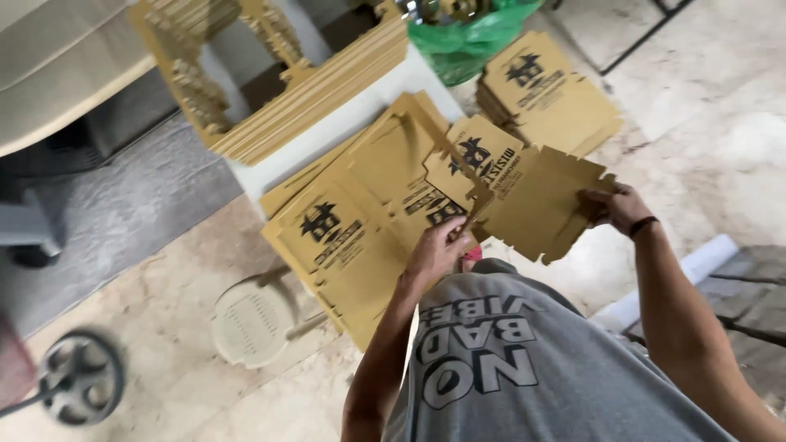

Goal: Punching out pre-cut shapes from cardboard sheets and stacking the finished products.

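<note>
While the grey shirt fills the bottom of the view, the left hand pinches the near edge of a flat die-cut cardboard blank, fingers closed on it, and the right hand clamps the far right edge of the same sheet, so the blank hangs in the air between them above the floor. It looks light and thin, stiff enough to hold its plane yet ready to bend along its scored lines, and its notched tabs seem easy to crease or tear; a hold on the solid panels near the edges, not the tabs, looks safest. Just beyond it lies a fanned pile of printed blanks on a low white bench. Further off sit another stack of blanks, a green plastic bag and cut-out cardboard frames.
</note>
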